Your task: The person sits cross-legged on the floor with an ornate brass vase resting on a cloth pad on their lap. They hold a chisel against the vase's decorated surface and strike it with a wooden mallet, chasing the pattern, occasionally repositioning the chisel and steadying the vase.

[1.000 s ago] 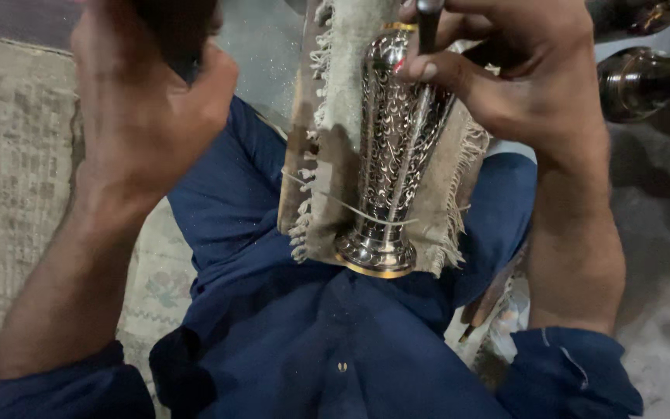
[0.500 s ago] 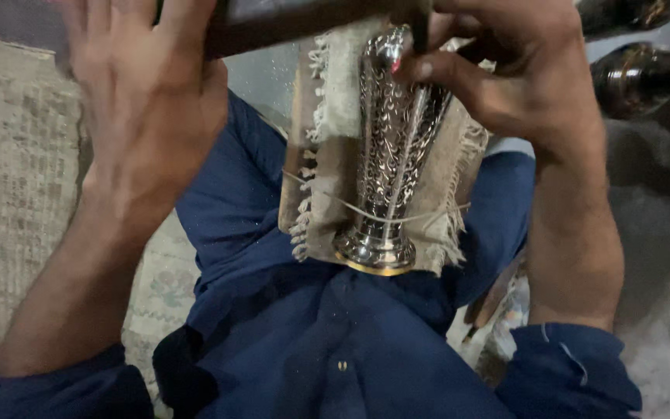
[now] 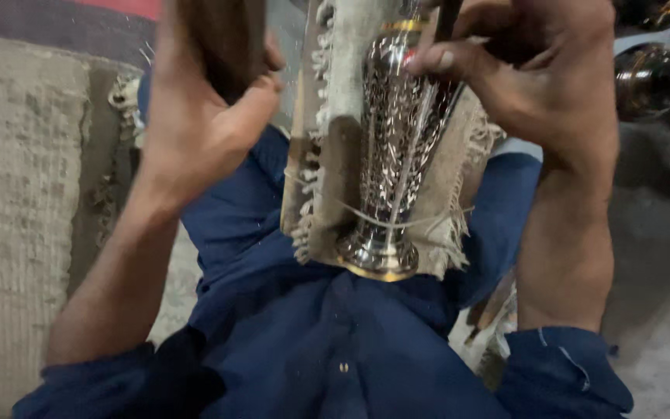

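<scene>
- Silver metal vase (image 3: 389,163), embossed and brightly polished, is seen between the two hands, lying foot-down against the lap on a frayed beige cloth (image 3: 335,140); a thin cord is seen across vase and cloth near the foot.
- Left hand (image 3: 203,116) is closed around a dark wooden handle (image 3: 222,46), raised just left of the vase; the handle's top is out of view.
- Right hand (image 3: 537,70) is clamped on a thin dark tool (image 3: 447,19), held against the vase's upper rim.
- Blue garment (image 3: 327,341) is seen below both hands.
- Dark rounded metal pieces (image 3: 653,77) are noted just right of the right hand.
</scene>
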The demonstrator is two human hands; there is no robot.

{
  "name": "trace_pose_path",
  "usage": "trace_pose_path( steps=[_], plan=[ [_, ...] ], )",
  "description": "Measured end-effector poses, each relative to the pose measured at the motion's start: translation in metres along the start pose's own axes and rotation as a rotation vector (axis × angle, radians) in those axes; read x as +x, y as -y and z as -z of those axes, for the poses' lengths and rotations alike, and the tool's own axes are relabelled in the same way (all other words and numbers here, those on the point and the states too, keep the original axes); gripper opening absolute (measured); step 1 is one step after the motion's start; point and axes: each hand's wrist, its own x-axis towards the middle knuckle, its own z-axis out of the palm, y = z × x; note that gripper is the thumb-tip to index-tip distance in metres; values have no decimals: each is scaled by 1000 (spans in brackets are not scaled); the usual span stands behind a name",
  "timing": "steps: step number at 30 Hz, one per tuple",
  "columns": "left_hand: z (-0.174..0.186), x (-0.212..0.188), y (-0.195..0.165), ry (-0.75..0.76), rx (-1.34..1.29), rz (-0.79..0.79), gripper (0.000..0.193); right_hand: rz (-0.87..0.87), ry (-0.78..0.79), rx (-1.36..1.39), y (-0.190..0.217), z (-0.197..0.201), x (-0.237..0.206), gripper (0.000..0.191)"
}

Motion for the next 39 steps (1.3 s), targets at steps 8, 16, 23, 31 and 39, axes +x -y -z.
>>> trace_pose_path(
  steps=[8, 16, 23, 31, 39],
  plan=[
    [41, 21, -28, 29, 850, -337, 32, -67, -44, -49, 6, -3, 5, 30],
    [50, 13, -23, 51, 1005, -336, 37, 23, -93, -30, 1, -9, 3, 19],
    [50, 14, -27, 104, 932, -330, 27, 42, -151, -188, 5, -11, 1, 22],
    [58, 15, -18, 127, 977, -369, 16, 107, -120, -155, 0, -11, 4, 18],
    [64, 6, -6, 108, 944, -347, 17, 94, -111, -115, 0, -12, 0, 15]
  ],
)
